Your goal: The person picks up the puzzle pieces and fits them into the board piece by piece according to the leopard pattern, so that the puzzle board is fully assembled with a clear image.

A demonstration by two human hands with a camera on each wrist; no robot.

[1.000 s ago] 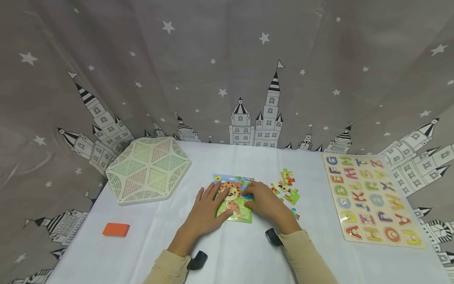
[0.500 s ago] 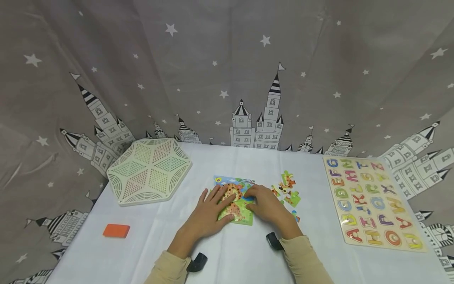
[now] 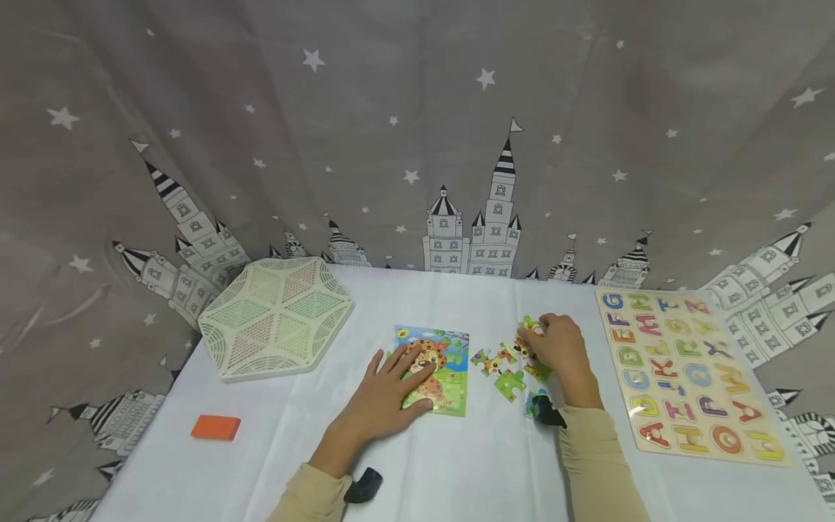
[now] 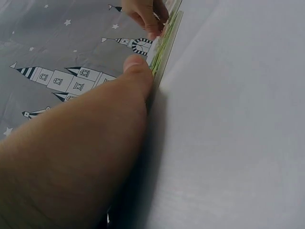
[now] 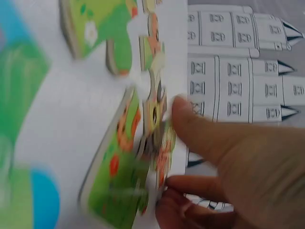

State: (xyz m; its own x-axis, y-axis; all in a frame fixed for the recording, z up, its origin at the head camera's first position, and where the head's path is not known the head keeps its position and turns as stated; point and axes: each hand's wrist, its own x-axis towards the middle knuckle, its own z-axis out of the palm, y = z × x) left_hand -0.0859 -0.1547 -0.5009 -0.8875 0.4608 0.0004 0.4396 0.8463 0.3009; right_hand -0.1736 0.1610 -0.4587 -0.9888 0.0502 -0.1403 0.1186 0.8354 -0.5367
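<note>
My left hand [image 3: 391, 391] rests with spread fingers on a small picture puzzle [image 3: 453, 380] of a spotted cub on grass. Its thumb lies along the puzzle's near edge in the left wrist view. To the right, my right hand [image 3: 566, 351] is over a cluster of loose jigsaw pieces, fingertips at the far orange-and-green piece [image 3: 527, 324]. In the right wrist view its thumb and fingers stand apart around the piece's edge. A green jigsaw piece [image 3: 510, 384] and a spotted jigsaw piece [image 3: 496, 362] lie between the hand and the puzzle.
A letter board [image 3: 691, 377] with colourful pegged letters lies at the right. At the back left sits a pale hexagonal board [image 3: 274, 319], with an orange block [image 3: 215, 428] nearer the front. A blue jigsaw piece [image 3: 530, 404] shows beside the right wrist's black camera [image 3: 546, 412].
My right hand has left the puzzle's right side and moved right and away to the loose pieces, uncovering several of them. My left hand stays on the puzzle.
</note>
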